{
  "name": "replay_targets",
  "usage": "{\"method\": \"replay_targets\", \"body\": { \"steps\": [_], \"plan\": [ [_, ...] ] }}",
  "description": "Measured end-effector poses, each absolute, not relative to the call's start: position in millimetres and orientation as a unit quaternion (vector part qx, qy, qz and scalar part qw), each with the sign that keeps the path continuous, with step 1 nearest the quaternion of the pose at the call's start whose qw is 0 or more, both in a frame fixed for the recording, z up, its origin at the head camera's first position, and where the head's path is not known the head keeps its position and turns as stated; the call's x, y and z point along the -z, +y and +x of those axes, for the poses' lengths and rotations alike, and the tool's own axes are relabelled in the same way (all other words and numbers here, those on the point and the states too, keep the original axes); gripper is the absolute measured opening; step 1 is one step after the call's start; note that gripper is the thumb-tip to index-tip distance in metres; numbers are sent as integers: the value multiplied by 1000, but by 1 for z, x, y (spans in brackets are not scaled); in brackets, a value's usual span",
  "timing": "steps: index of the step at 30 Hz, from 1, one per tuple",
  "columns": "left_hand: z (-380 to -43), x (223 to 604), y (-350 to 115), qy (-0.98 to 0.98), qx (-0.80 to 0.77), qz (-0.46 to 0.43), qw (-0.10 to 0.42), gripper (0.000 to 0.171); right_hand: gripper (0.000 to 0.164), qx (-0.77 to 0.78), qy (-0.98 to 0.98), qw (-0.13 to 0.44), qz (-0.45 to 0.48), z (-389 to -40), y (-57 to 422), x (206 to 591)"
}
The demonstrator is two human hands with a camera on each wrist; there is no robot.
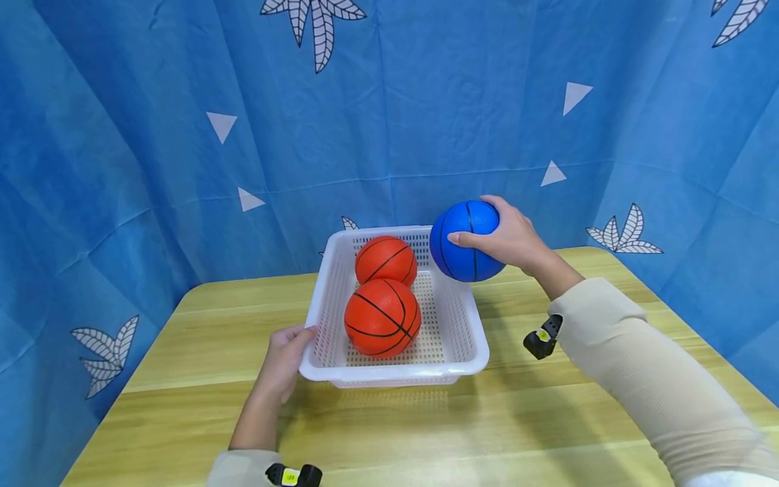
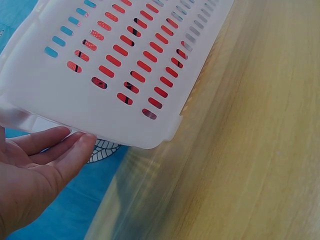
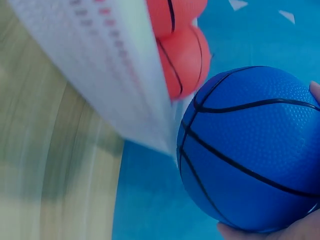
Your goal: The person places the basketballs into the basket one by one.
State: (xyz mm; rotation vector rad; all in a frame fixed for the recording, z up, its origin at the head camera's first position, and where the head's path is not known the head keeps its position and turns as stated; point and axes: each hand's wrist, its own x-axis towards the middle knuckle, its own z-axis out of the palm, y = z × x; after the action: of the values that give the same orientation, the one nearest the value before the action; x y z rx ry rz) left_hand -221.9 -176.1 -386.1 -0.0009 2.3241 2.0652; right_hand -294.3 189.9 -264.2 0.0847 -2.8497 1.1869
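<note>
My right hand (image 1: 514, 237) grips a small blue basketball (image 1: 465, 241), thumb on the near side and fingers round the far side. The ball hangs over the right rim of a white plastic basket (image 1: 389, 373) with slotted walls. Inside the basket lie two orange-red balls with black lines: a nearer ball (image 1: 382, 318) and a farther ball (image 1: 386, 261), both towards the left. With thumb and fingers, my left hand (image 1: 285, 358) holds the basket's rim at the near left corner. In the right wrist view the blue basketball (image 3: 250, 150) fills the hand beside the basket wall.
A light wood table (image 1: 389, 439) carries the basket. Behind it and at both sides hangs a blue curtain (image 1: 426, 135) with white leaves and triangles. Each sleeve cuff bears a small black wrist camera, such as the right camera (image 1: 543, 337).
</note>
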Motion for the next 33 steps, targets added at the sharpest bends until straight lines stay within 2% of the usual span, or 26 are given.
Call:
{"method": "replay_targets", "body": {
  "steps": [12, 21, 25, 33],
  "plan": [
    [-223, 387, -177, 754, -656, -5, 18, 38, 99, -352, -933, 22, 74, -302, 142, 275],
    [-222, 386, -176, 745, -666, -2, 16, 38, 96, -374, -925, 2, 69, -306, 129, 286],
    [-222, 386, -175, 747, -664, -5, 14, 38, 94, -401, -914, -21, 59, -308, 130, 289],
    [-222, 385, -176, 744, -668, -9, 10, 37, 96, -452, -883, -110, 60, -311, 139, 300]
  ]
}}
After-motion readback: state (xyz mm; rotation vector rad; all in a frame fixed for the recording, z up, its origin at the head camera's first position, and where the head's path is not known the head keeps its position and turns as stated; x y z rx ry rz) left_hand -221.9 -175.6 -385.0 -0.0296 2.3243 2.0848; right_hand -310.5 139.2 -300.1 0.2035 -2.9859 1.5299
